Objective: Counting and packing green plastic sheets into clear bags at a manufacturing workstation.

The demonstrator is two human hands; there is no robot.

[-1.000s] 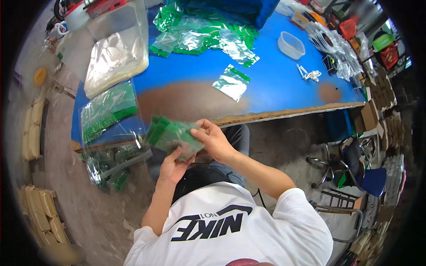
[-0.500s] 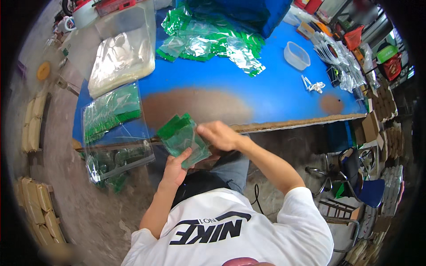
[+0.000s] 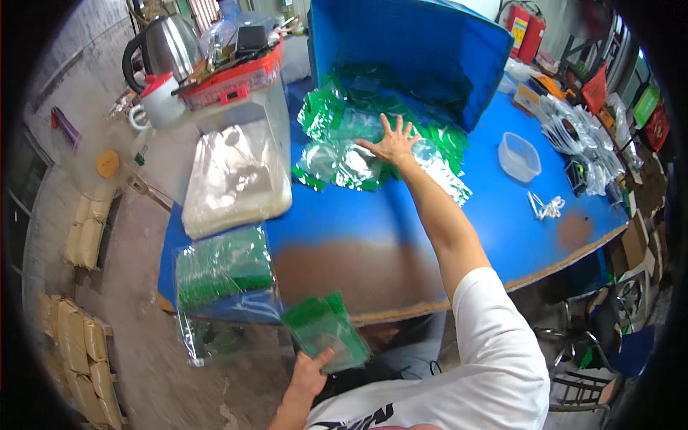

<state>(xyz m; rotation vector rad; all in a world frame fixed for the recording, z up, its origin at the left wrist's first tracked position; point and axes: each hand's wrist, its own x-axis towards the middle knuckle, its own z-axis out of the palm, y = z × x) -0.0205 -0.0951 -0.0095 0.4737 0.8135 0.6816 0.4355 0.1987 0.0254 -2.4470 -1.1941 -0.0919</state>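
Observation:
Near the table's front edge, my left hand (image 3: pixel 309 374) grips a small stack of green and clear plastic bags (image 3: pixel 331 333), thumb on top. My right hand (image 3: pixel 393 143) reaches far out, fingers spread, over a loose pile of green and clear plastic bags (image 3: pixel 344 163) at the back of the table. Whether its fingertips touch the pile I cannot tell. To the left of my left hand, a larger clear bag (image 3: pixel 258 299) holds a row of green bags (image 3: pixel 226 269) and hangs partly over the table edge.
Behind the pile stands a blue box (image 3: pixel 401 50). A stack of clear plastic bags (image 3: pixel 233 179) lies at left, near a red basket (image 3: pixel 236 79), a white mug (image 3: pixel 154 104) and a steel kettle (image 3: pixel 172 46). On the right are a clear tub (image 3: pixel 519 158) and a white cable (image 3: pixel 548 206).
My right hand has left the stack in my left hand and stretched forward to the pile, its fingers spreading. The left hand keeps its hold. The view has tilted up toward the table's back.

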